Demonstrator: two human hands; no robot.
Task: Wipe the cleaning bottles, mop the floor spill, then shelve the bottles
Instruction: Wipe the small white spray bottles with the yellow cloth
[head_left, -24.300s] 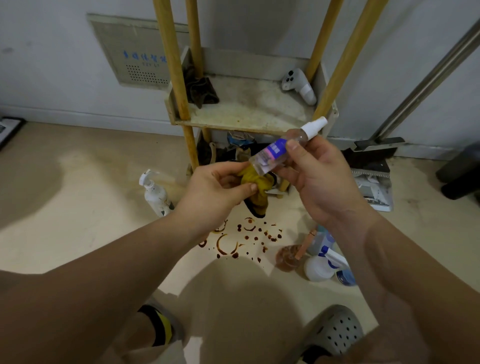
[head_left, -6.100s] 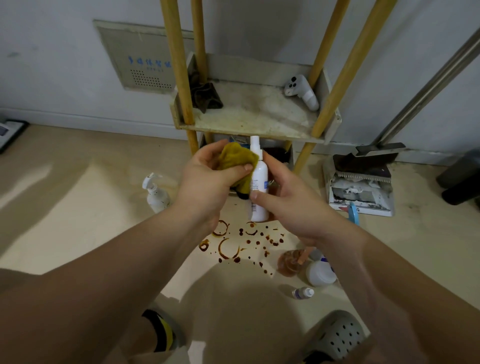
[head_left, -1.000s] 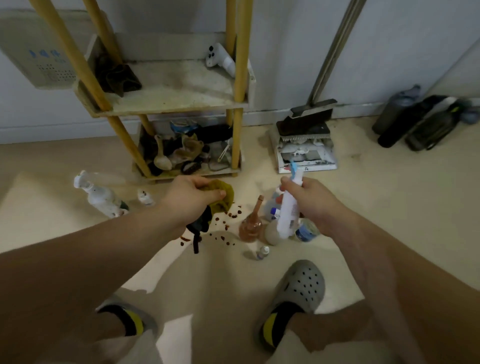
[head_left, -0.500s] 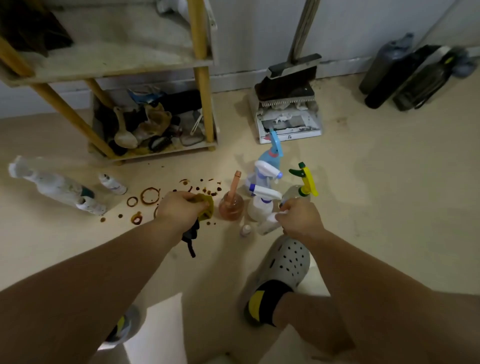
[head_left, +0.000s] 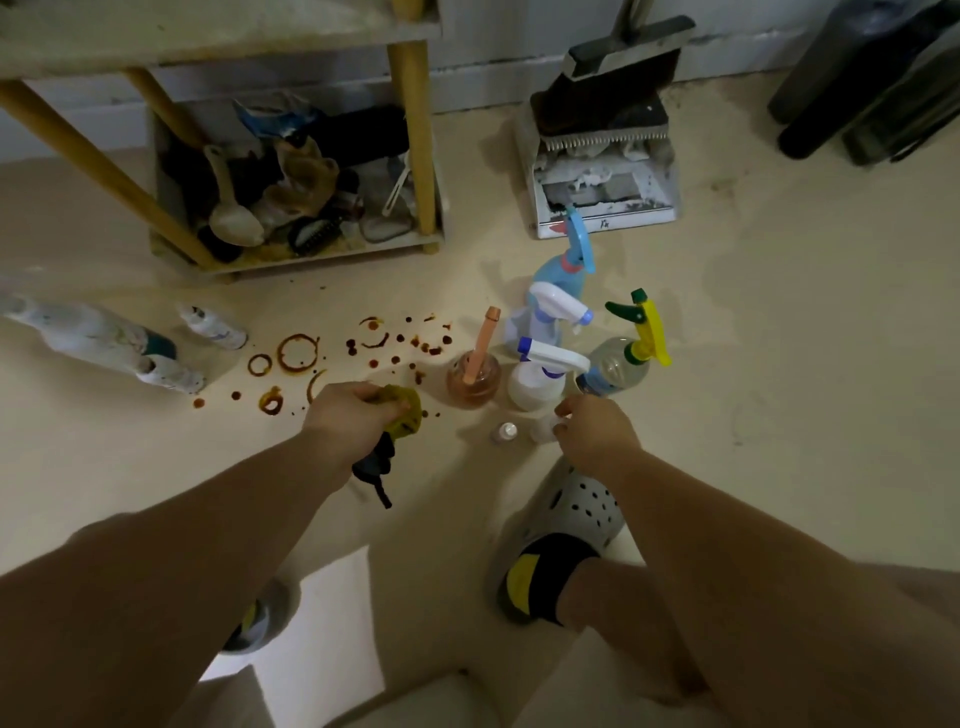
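Setting down: right hand grip closed on a small white bottle at the floor beside the bottle cluster, left hand clutching the cloth nearer the spill just ahead.

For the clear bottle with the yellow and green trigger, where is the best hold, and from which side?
Probably the narrow neck just under the yellow trigger head of the clear bottle, coming from above and its right. It stands upright, its right side faces open floor, while the white spray bottle crowds its left and the right hand sits just in front.
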